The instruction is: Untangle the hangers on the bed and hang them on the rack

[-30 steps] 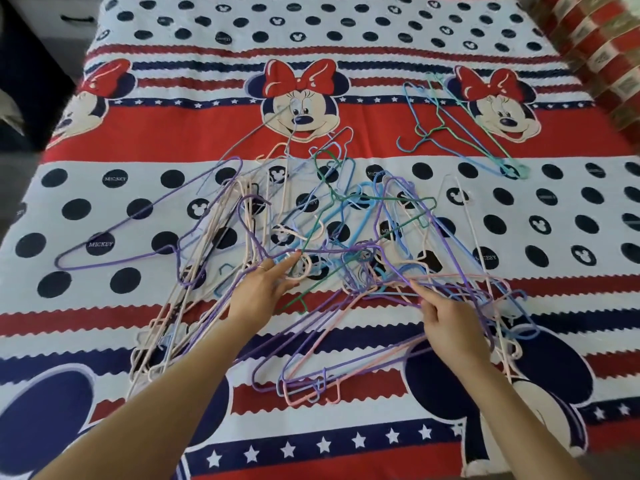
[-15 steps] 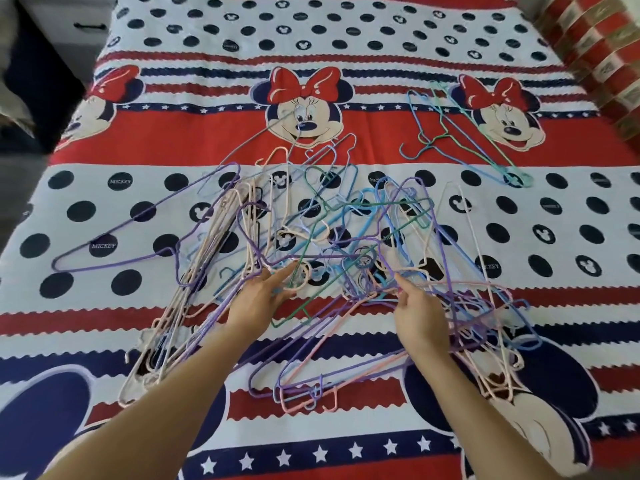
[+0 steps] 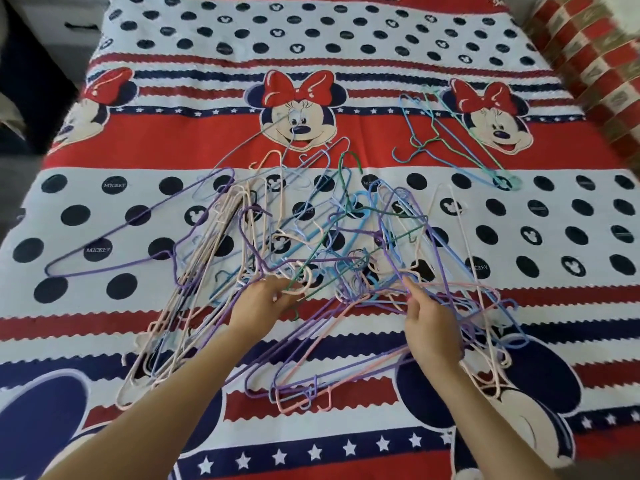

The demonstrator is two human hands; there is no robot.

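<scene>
Head view: a bed (image 3: 346, 157) fills nearly the whole frame, its cover printed with cartoon mice, dots, stars and red and navy stripes. Across its middle lies the tangle (image 3: 311, 244), a wide heap of thin purple, pink, cream, blue and green hangers, hooks and bars crossing each other. A purple hanger (image 3: 138, 233) sticks out of it to the left. Well apart, toward the far right, a small pile (image 3: 453, 140) of blue and green hangers lies flat on the red stripe. The left hand (image 3: 263, 299) rests at the tangle's near edge, its fingers curled round cream and green wires. The right hand (image 3: 429, 323) grips purple and pink wires, fingers closed on them.
</scene>
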